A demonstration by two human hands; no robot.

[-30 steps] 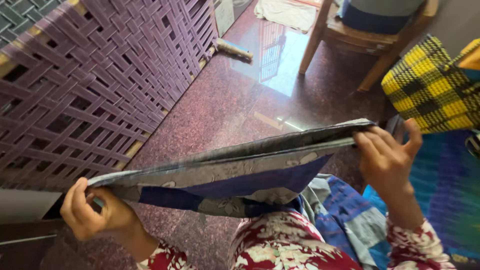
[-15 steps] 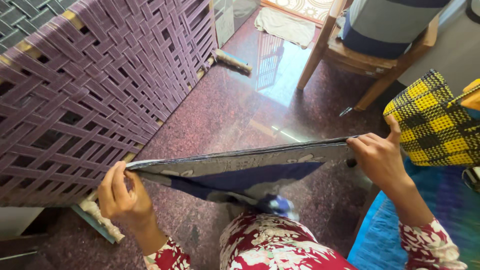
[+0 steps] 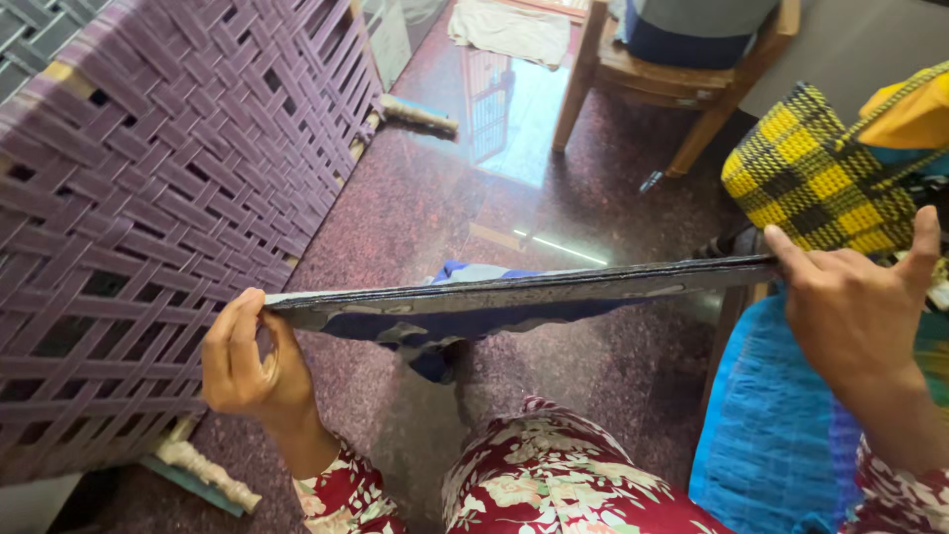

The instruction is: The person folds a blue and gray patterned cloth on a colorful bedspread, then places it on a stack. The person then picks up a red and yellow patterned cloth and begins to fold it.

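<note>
A folded grey and dark blue patterned cloth (image 3: 494, 297) is stretched flat and edge-on between both hands, above my lap in red floral fabric (image 3: 554, 485). My left hand (image 3: 247, 361) pinches its left corner with fingers curled over the edge. My right hand (image 3: 855, 297) grips the right end, thumb raised, next to a yellow and black woven basket (image 3: 811, 178). A bit of blue cloth hangs down under the middle of the fold.
A purple woven-strap cot (image 3: 168, 188) stands on its side at the left. A wooden chair (image 3: 672, 84) is at the back on the polished dark red floor (image 3: 435, 198). A blue mat (image 3: 771, 435) lies at the right, a pale cloth (image 3: 509, 30) at the far end.
The cloth has been pulled tighter and flatter, with less of it hanging below. My right hand moved further right; the view shifted slightly left.
</note>
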